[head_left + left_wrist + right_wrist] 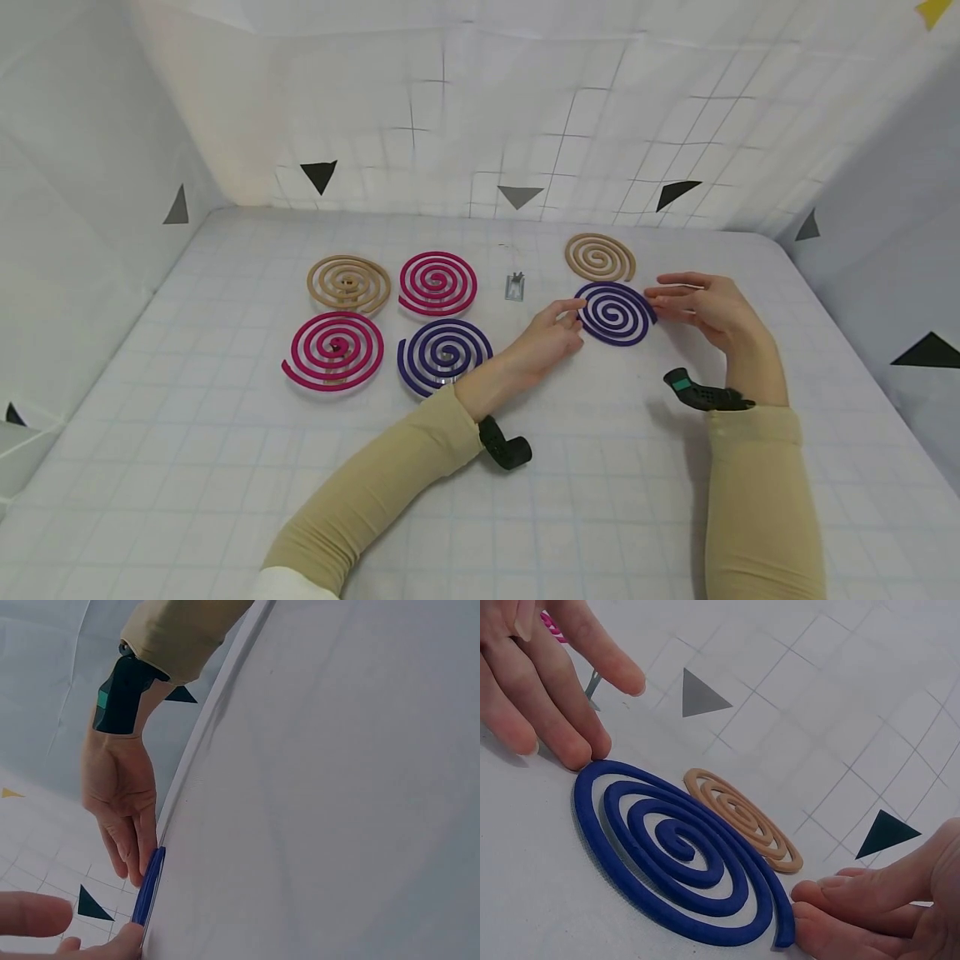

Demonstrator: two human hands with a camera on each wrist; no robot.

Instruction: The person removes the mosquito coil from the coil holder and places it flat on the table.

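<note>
A dark blue mosquito coil (612,316) lies flat on the table between both hands. The fingertips of my left hand (551,337) touch its left edge, and in the right wrist view the thumb stands apart from it. On the opposite side, my right hand (716,310) has its extended fingertips against the coil's outer end. Just behind is a tan mosquito coil (597,257), also flat. To the left of these, a small metal coil stand (516,277) sits on the table. The left wrist view shows the blue coil (149,886) edge-on, low at the tabletop.
At the left are a tan coil (348,283), two pink coils (438,283) and another blue coil (447,354), with bits of metal stands visible beneath them. My left forearm passes close to that blue coil. White walls (517,100) stand behind and at both sides.
</note>
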